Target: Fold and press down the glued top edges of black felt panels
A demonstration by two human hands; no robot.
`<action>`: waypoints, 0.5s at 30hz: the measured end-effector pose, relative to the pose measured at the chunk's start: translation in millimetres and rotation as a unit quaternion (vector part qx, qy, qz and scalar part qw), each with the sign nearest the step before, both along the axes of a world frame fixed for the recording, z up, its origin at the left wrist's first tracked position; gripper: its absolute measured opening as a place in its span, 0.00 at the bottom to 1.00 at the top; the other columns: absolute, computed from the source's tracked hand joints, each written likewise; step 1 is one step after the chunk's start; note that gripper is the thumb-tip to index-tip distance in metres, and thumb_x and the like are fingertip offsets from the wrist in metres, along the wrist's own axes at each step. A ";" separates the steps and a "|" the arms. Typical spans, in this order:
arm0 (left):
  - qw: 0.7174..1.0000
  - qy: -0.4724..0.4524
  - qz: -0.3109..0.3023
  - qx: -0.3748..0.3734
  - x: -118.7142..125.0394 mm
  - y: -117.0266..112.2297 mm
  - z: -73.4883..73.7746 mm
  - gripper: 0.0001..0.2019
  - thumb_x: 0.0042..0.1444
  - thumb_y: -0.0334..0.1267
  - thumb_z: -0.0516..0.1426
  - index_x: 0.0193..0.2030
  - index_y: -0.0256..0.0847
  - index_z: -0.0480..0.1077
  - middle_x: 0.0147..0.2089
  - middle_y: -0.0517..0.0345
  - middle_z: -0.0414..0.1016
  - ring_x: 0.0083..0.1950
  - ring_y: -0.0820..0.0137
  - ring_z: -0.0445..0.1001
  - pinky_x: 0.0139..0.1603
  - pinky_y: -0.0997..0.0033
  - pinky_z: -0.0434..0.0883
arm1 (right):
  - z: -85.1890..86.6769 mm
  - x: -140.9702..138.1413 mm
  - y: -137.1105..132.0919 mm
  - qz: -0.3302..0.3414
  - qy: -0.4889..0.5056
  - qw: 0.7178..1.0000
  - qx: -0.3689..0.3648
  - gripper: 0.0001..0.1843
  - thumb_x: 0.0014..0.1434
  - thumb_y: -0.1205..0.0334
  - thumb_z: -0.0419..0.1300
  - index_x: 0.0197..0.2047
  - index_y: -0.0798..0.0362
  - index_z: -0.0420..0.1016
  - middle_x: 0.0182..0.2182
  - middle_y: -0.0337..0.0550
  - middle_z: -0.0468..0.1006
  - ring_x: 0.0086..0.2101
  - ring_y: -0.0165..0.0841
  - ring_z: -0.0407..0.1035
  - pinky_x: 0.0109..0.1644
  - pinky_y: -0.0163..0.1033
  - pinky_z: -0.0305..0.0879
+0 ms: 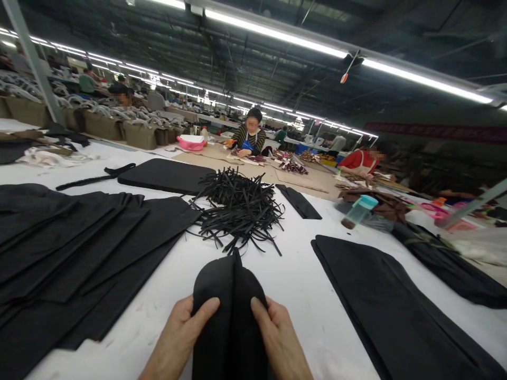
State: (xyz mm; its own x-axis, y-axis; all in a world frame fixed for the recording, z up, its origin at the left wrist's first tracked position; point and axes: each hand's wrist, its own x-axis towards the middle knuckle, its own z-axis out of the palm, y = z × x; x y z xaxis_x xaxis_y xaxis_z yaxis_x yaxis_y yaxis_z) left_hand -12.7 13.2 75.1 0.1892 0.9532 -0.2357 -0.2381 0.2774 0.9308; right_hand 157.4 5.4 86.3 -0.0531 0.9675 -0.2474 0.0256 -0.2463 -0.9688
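Note:
A folded black fabric piece (231, 306) with a rounded top stands up from the white table (301, 285) right in front of me. My left hand (180, 338) grips its left side, thumb pressed on the cloth. My right hand (279, 340) grips its right side the same way. Just beyond it lies a loose heap of thin black strips (237, 206). Overlapping black fabric sheets (79, 248) fan out on my left, and another stack of black sheets (392, 306) lies on my right.
A flat black panel (166, 175) and a small black piece (299, 202) lie further back. A clear bottle with a teal lid (358, 211) stands at the right. A pink basin (191, 142) sits far back. Other people work at the far end of the table.

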 end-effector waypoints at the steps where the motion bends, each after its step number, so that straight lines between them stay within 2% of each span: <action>1: 0.999 -0.028 0.011 -0.020 -5.2 1.2 -2.2 0.20 0.50 0.52 0.61 0.39 0.36 0.74 0.34 0.55 0.76 0.37 0.61 0.73 0.39 0.68 0.72 | 3.7 9.1 1.4 -0.012 -0.009 1.000 -0.003 0.27 0.54 0.40 0.56 0.40 0.57 0.75 0.30 0.43 0.78 0.35 0.40 0.70 0.39 0.38 0.64; 4: 0.987 -0.110 0.067 -0.092 -28.3 6.5 -9.1 0.21 0.46 0.49 0.64 0.41 0.36 0.72 0.34 0.53 0.77 0.36 0.60 0.74 0.39 0.65 0.73 | 11.8 53.9 7.3 -0.061 -0.056 0.996 0.011 0.26 0.52 0.39 0.57 0.37 0.56 0.76 0.27 0.43 0.77 0.33 0.40 0.70 0.37 0.37 0.64; 7: 0.969 -0.104 0.144 -0.171 -57.6 11.9 -14.5 0.23 0.37 0.44 0.69 0.38 0.37 0.71 0.29 0.53 0.76 0.30 0.58 0.75 0.32 0.63 0.75 | 10.2 112.0 12.3 -0.165 -0.131 0.977 0.015 0.25 0.43 0.40 0.63 0.31 0.56 0.76 0.23 0.43 0.76 0.31 0.42 0.70 0.35 0.39 0.65; 9: 0.964 -0.096 0.158 -0.190 -72.3 14.0 -15.4 0.25 0.34 0.43 0.70 0.39 0.37 0.70 0.29 0.53 0.77 0.31 0.55 0.76 0.33 0.61 0.75 | 4.9 142.6 12.4 -0.174 -0.140 0.975 0.001 0.24 0.42 0.41 0.64 0.29 0.56 0.76 0.24 0.44 0.77 0.32 0.43 0.70 0.37 0.40 0.65; 12: 0.967 -0.077 0.164 -0.181 -79.6 15.3 -10.5 0.26 0.36 0.45 0.68 0.42 0.36 0.69 0.29 0.56 0.77 0.33 0.54 0.76 0.34 0.59 0.76 | -0.6 162.9 7.9 -0.151 -0.175 0.973 -0.010 0.22 0.44 0.41 0.62 0.25 0.55 0.74 0.23 0.44 0.76 0.31 0.43 0.70 0.37 0.41 0.65; 15: 0.968 -0.020 0.196 -0.158 -74.9 17.4 -0.1 0.25 0.42 0.49 0.65 0.43 0.34 0.69 0.24 0.61 0.75 0.29 0.59 0.76 0.33 0.60 0.75 | 3.0 162.5 2.1 -0.119 -0.171 0.978 -0.020 0.21 0.46 0.42 0.61 0.24 0.55 0.74 0.24 0.44 0.76 0.31 0.42 0.70 0.37 0.40 0.65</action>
